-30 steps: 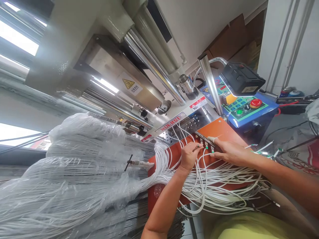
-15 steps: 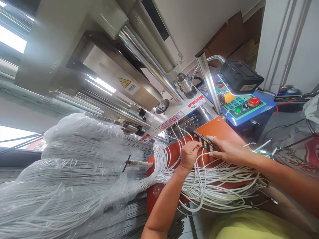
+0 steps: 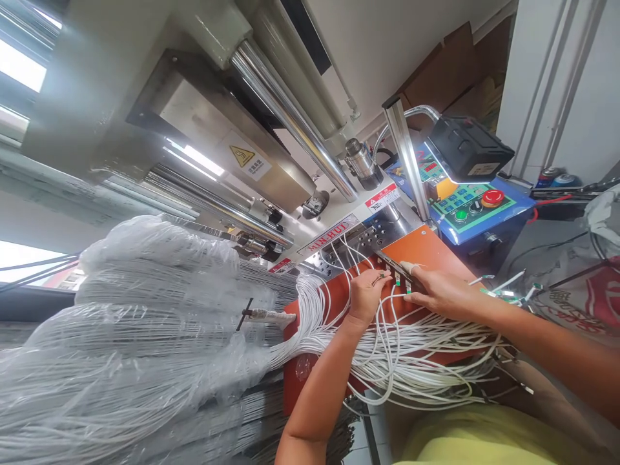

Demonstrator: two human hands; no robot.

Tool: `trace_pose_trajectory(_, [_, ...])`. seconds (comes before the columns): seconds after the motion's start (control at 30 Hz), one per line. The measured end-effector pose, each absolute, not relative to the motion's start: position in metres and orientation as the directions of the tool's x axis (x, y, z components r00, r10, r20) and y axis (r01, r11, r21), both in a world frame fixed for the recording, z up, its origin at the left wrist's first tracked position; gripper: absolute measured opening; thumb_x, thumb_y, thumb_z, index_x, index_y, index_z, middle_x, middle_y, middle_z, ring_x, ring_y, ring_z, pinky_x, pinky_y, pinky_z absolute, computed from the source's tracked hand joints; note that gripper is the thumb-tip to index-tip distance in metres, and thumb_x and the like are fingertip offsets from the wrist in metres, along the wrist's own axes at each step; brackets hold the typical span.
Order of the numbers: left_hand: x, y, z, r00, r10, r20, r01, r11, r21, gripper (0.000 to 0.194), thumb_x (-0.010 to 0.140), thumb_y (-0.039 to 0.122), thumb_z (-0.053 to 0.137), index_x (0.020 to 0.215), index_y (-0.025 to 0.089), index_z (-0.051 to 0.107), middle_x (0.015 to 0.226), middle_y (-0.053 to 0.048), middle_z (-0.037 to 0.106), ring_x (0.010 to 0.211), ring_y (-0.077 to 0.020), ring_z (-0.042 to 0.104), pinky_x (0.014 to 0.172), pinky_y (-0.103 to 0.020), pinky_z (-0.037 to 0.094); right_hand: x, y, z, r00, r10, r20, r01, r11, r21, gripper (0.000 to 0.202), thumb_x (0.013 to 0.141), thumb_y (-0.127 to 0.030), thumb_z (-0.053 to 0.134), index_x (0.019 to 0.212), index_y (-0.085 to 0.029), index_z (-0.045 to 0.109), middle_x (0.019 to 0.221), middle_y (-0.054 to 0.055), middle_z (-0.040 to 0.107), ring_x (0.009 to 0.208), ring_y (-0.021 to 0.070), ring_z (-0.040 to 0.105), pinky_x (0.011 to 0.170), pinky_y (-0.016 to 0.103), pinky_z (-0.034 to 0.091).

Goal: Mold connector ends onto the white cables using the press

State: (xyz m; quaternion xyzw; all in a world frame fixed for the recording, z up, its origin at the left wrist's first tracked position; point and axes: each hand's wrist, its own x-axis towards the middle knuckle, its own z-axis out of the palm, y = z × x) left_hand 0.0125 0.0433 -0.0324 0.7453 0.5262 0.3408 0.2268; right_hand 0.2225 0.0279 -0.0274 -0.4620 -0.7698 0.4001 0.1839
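Note:
My left hand [image 3: 364,296] is closed in a pinch on a small cable connector, over the orange board [image 3: 416,248]. Just to its right, my right hand [image 3: 433,290] has its thumb and fingers around the end of a narrow metal bar [image 3: 396,265]. Small connectors with green parts [image 3: 398,281] sit along that bar between the hands. White cables [image 3: 411,365] run from them and lie in loops below both hands. A few more white cables [image 3: 341,261] lead into the machine's metal mould.
The press [image 3: 232,148] rises above the board. A blue control box [image 3: 484,213] with buttons and a black lamp [image 3: 469,150] are at the right. Plastic-wrapped cable bundles [image 3: 145,336] fill the left, near a T-handled clamp [image 3: 247,314].
My left hand has shifted very slightly, its pinch still beside the metal bar. The right hand keeps its hold on the bar. The whole view has moved a little.

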Motion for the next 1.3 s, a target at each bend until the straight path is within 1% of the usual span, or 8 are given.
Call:
trace_pose_trajectory(0.1, [0.012,0.043,-0.027,0.134,0.986,0.096,0.56,-0.155,0.814,0.017,0.077,0.019,0.071,0.095,0.018,0.074,0.091,-0.005,0.075,0.083,-0.0179,0.07,0.081,-0.03,0.055,0.223,0.026,-0.026,-0.489,0.861,-0.139,0.561,0.189,-0.806,0.041,0.088,-0.044,0.051,0.121,-0.02,0.048,0.096,0.009,0.067,0.084,0.0249,0.061,0.067,0.031,0.041])
trace_pose_trajectory(0.2, [0.008,0.041,-0.021,0.06,0.998,-0.02,0.447,-0.008,0.894,0.024,0.083,0.023,0.064,0.105,0.014,0.069,0.089,-0.007,0.074,0.078,-0.0166,0.07,0.076,-0.029,0.055,0.224,0.026,-0.025,-0.492,0.859,-0.141,0.513,0.155,-0.845,0.05,0.086,-0.043,0.054,0.131,-0.023,0.046,0.101,0.008,0.068,0.089,0.0255,0.062,0.071,0.03,0.042])
trace_pose_trajectory(0.37, [0.003,0.038,-0.016,-0.104,0.989,0.102,0.514,-0.035,0.857,0.038,0.09,0.017,0.049,0.128,0.016,0.051,0.077,-0.001,0.07,0.06,-0.0104,0.061,0.07,-0.025,0.051,0.225,0.028,-0.028,-0.488,0.859,-0.154,0.493,0.125,-0.861,0.056,0.083,-0.042,0.057,0.135,-0.025,0.046,0.098,0.007,0.069,0.088,0.0261,0.062,0.071,0.03,0.043])
trace_pose_trajectory(0.57, [0.006,0.041,-0.016,-0.057,0.982,0.181,0.636,-0.104,0.764,0.019,0.092,0.02,0.049,0.107,0.019,0.06,0.082,-0.002,0.069,0.069,-0.012,0.063,0.068,-0.023,0.048,0.224,0.029,-0.032,-0.497,0.85,-0.171,0.523,0.137,-0.841,0.056,0.085,-0.045,0.054,0.134,-0.022,0.044,0.097,0.008,0.069,0.087,0.0263,0.062,0.071,0.031,0.043])
trace_pose_trajectory(0.67, [0.006,0.045,-0.017,-0.065,0.983,0.174,0.627,-0.096,0.773,0.019,0.09,0.025,0.055,0.108,0.019,0.059,0.076,0.0,0.07,0.07,-0.0132,0.065,0.07,-0.024,0.049,0.225,0.029,-0.029,-0.499,0.854,-0.151,0.516,0.152,-0.843,0.052,0.084,-0.045,0.055,0.131,-0.023,0.048,0.1,0.008,0.069,0.089,0.0261,0.062,0.072,0.03,0.042])
trace_pose_trajectory(0.83, [0.003,0.046,-0.025,0.027,0.979,0.201,0.645,-0.17,0.745,0.015,0.09,0.027,0.057,0.09,0.019,0.07,0.088,-0.004,0.073,0.078,-0.015,0.067,0.075,-0.026,0.052,0.226,0.028,-0.023,-0.498,0.851,-0.165,0.517,0.139,-0.844,0.054,0.085,-0.045,0.055,0.134,-0.026,0.046,0.098,0.006,0.07,0.087,0.0247,0.063,0.071,0.029,0.042])
trace_pose_trajectory(1.17, [0.001,0.048,-0.045,0.091,0.95,0.299,0.668,-0.281,0.689,0.013,0.088,0.022,0.059,0.09,0.019,0.072,0.088,-0.004,0.074,0.083,-0.0161,0.069,0.081,-0.03,0.055,0.225,0.03,-0.024,-0.511,0.845,-0.159,0.508,0.148,-0.848,0.035,0.086,-0.047,0.052,0.11,-0.02,0.054,0.096,0.008,0.066,0.084,0.0243,0.06,0.07,0.031,0.042])
trace_pose_trajectory(1.3, [0.001,0.049,-0.046,0.106,0.947,0.304,0.674,-0.293,0.678,0.013,0.088,0.022,0.059,0.089,0.019,0.072,0.087,-0.003,0.074,0.081,-0.0157,0.069,0.08,-0.03,0.054,0.225,0.03,-0.027,-0.507,0.844,-0.175,0.496,0.12,-0.86,0.035,0.086,-0.047,0.053,0.11,-0.022,0.053,0.095,0.006,0.066,0.083,0.0235,0.06,0.07,0.03,0.042])
